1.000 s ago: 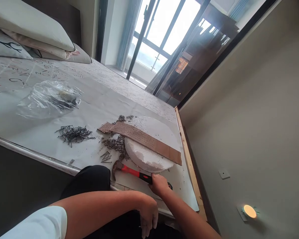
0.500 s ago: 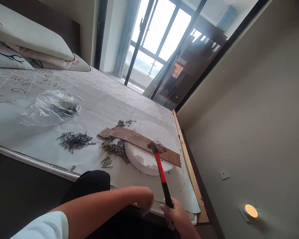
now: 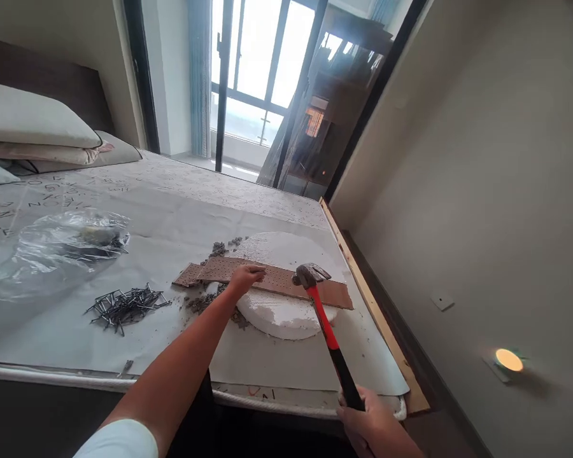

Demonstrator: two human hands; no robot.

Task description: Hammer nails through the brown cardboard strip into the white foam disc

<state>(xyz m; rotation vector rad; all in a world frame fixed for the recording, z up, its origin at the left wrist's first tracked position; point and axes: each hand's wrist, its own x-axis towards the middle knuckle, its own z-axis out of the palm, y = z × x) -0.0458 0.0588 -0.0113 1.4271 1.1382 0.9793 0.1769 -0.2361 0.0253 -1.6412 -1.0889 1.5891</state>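
A brown perforated strip (image 3: pixel 286 283) lies across a white round foam slab (image 3: pixel 286 312) on the paper-covered bed. My left hand (image 3: pixel 246 278) rests on the strip's left part, fingers curled down onto it. My right hand (image 3: pixel 370 423), at the bottom edge, grips the black end of a red-handled claw hammer (image 3: pixel 325 324). The hammer's steel head (image 3: pixel 310 275) hovers just over the strip, to the right of my left hand.
A loose pile of nails (image 3: pixel 124 305) lies left of the slab, with grey rubble (image 3: pixel 205 299) beside it. A clear plastic bag (image 3: pixel 57 248) sits further left. Pillows (image 3: pixel 33 124) lie at the far left. A wooden bed rail (image 3: pixel 372 312) and wall are to the right.
My right hand picked the hammer up off the bed and raised its head over the strip. My left hand reached forward from near my lap onto the strip.
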